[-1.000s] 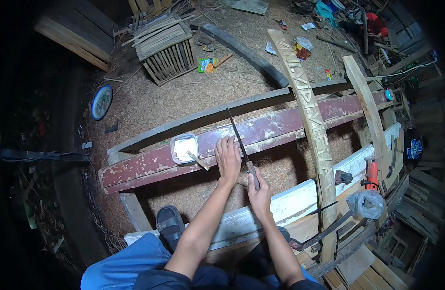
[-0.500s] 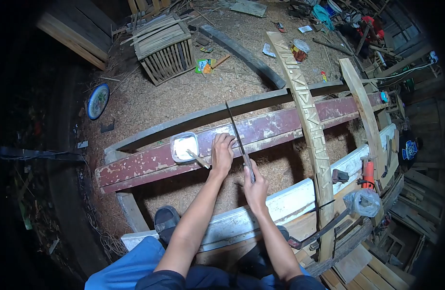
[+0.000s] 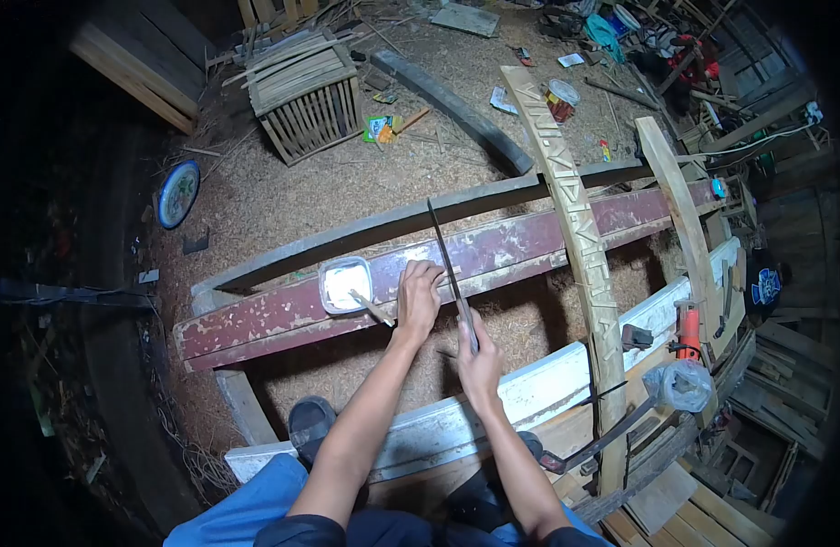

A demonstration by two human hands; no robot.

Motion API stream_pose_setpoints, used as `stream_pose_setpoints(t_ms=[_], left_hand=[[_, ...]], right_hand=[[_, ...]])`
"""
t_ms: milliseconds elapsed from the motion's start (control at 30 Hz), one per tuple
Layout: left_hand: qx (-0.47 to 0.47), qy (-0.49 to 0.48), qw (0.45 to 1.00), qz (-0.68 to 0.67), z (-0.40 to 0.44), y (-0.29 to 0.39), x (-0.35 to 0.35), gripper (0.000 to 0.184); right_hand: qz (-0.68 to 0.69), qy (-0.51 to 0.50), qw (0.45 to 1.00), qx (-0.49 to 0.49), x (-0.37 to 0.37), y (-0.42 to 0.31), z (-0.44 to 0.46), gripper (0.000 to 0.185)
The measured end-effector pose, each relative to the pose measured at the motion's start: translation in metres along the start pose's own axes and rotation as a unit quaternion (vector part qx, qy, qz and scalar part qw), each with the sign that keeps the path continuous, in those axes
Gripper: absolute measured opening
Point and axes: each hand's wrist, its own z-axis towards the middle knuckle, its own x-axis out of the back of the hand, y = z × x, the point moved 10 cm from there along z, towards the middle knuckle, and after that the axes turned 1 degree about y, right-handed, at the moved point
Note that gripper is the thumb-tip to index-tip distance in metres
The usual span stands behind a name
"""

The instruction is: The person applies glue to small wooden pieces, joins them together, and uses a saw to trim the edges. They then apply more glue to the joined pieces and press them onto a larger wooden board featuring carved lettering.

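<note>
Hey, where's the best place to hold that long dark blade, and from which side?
Best by the handle, probably coming from the near side, as the right hand does: it forms the near end of the long, thin blade, which points away across the red plank.

On the red plank (image 3: 520, 244), you can pass between the saw (image 3: 446, 256) and the carved board (image 3: 587, 255) crossing it; the white tub (image 3: 323, 292) obstructs its left part. Along its near side, a gap reaches the white beam (image 3: 540, 385).
</note>
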Motion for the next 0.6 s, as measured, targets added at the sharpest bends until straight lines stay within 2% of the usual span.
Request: stream_pose_setpoints(t_ms=[100, 200, 233, 333, 367, 433, 467, 567, 600], left_hand=[[0.008, -0.006, 1.000, 0.008, 0.000, -0.004, 0.003, 0.021], [0.017, 0.003, 1.000, 0.003, -0.003, -0.001, 0.001, 0.023], [0.021, 0.004, 1.000, 0.000, -0.004, 0.000, 0.000, 0.023], [0.002, -0.002, 1.000, 0.004, -0.001, 0.000, 0.003, 0.013], [-0.001, -0.003, 1.000, 0.006, 0.001, 0.000, 0.004, 0.013], [0.013, 0.002, 1.000, -0.002, -0.001, -0.002, 0.002, 0.012], [0.005, 0.004, 1.000, 0.003, -0.002, -0.002, 0.001, 0.012], [0.003, -0.003, 1.000, 0.003, 0.000, 0.002, 0.002, 0.012], [0.006, 0.021, 1.000, -0.010, 0.004, -0.001, 0.006, 0.013]], right_hand=[[-0.023, -0.037, 0.998, -0.046, -0.012, 0.004, 0.008, 0.040], [0.017, 0.035, 0.995, 0.097, 0.017, -0.010, -0.024, 0.041], [0.012, 0.032, 0.995, 0.097, 0.017, -0.011, -0.020, 0.041], [-0.040, -0.038, 0.997, -0.061, -0.012, 0.000, 0.014, 0.039], [-0.036, -0.037, 0.997, -0.061, -0.014, 0.004, 0.010, 0.039], [-0.013, 0.008, 0.999, 0.029, 0.002, -0.004, -0.005, 0.039], [-0.010, -0.016, 1.000, -0.018, 0.008, 0.003, -0.020, 0.038], [-0.034, -0.007, 0.999, -0.023, 0.008, 0.000, -0.012, 0.037], [-0.068, -0.027, 0.995, -0.070, 0.001, 0.007, -0.006, 0.036]])
